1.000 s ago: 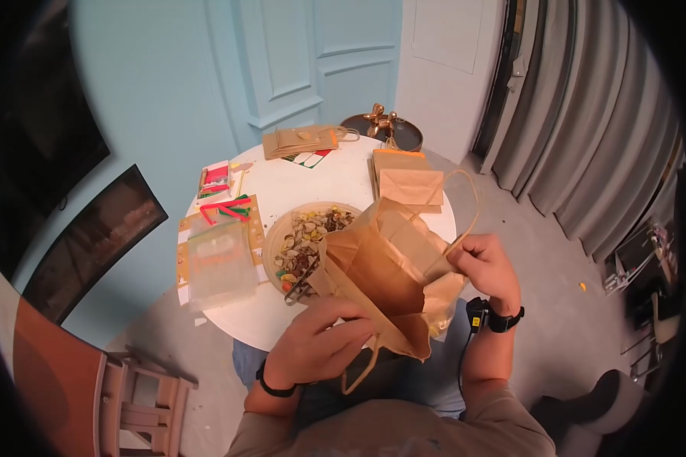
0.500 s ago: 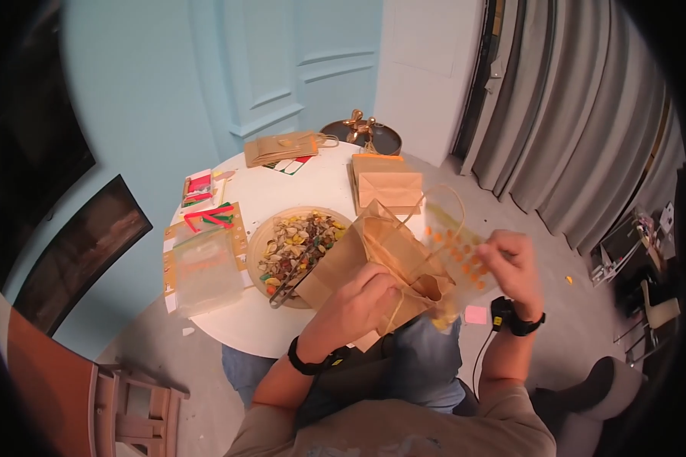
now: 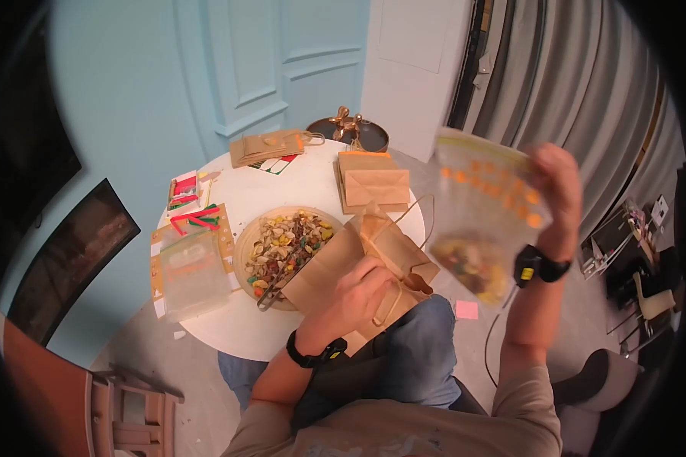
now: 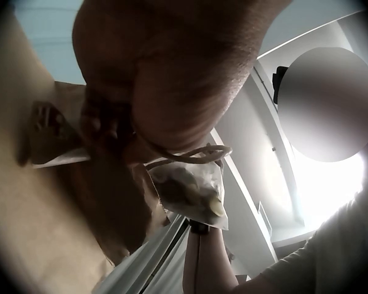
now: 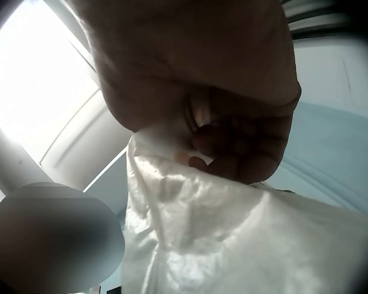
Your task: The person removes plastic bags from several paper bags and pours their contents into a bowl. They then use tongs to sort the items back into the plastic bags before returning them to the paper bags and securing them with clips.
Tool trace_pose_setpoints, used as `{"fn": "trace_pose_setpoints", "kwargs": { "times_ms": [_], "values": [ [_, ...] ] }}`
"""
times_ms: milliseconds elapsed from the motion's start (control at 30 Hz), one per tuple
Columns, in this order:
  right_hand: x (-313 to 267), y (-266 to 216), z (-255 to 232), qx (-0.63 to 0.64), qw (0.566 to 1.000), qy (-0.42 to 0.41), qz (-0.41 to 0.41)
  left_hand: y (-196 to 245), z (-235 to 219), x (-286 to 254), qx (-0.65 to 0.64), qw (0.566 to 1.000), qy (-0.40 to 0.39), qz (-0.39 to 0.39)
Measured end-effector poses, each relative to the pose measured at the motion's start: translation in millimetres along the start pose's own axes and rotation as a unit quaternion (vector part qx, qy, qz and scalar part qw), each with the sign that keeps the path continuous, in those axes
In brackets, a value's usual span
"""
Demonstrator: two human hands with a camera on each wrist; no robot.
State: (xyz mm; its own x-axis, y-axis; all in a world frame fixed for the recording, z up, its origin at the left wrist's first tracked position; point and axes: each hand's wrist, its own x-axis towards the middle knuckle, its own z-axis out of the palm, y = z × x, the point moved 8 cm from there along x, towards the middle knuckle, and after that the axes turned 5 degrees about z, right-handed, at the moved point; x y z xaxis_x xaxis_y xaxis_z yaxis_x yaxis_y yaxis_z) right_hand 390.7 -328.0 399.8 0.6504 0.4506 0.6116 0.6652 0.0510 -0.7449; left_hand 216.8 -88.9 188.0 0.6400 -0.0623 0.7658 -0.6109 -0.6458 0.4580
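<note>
A brown paper bag with twisted handles leans over the near table edge and my lap. My left hand grips it at its rim, close to a handle; in the left wrist view the palm hides most of the fingers. Up to the right, my right hand holds a clear zip bag by its top corner. Orange print marks the zip bag's upper half, and mixed dried pieces lie in its bottom. In the right wrist view, curled fingers pinch the zip bag's wrinkled plastic.
A round tray of mixed dried pieces with metal tongs is on the white table. Folded paper bags stand at the back right, more paper bags farther back. At left lies another clear bag.
My right hand has left the paper bag's handle and lifted the zip bag up and to the right. The paper bag has tilted and its opening narrowed, my left hand staying on it.
</note>
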Motion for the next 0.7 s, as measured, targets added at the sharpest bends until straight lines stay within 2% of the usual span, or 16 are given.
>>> {"fn": "trace_pose_setpoints", "kwargs": {
  "times_ms": [133, 167, 267, 400, 500, 533, 633, 700],
  "values": [
    [24, 40, 103, 0.161, 0.984, -0.06, 0.057, 10, -11, -2, -0.015, 0.999, 0.016, 0.038],
    [26, 47, 120, 0.193, 0.975, -0.073, 0.084, 16, -21, -3, -0.016, 0.998, 0.037, 0.053],
    [23, 55, 146, 0.235, 0.964, -0.085, 0.092, 28, -57, -7, -0.027, 0.991, 0.097, 0.083],
    [9, 45, 161, 0.123, 0.985, -0.111, 0.056, 21, -85, -28, -0.073, 0.977, 0.188, 0.063],
    [-11, 42, 171, 0.041, 0.962, -0.251, 0.101, 17, -98, -37, -0.096, 0.956, 0.27, 0.064],
    [-19, 37, 172, 0.061, 0.955, -0.271, 0.101, 18, -103, -38, -0.1, 0.947, 0.297, 0.071],
    [-30, 20, 168, 0.054, 0.947, -0.304, 0.092, 25, -108, -41, -0.052, 0.951, 0.296, 0.068],
    [-31, 8, 170, -0.021, 0.947, -0.319, 0.035, 33, -113, -51, -0.057, 0.948, 0.304, 0.073]
  ]
}}
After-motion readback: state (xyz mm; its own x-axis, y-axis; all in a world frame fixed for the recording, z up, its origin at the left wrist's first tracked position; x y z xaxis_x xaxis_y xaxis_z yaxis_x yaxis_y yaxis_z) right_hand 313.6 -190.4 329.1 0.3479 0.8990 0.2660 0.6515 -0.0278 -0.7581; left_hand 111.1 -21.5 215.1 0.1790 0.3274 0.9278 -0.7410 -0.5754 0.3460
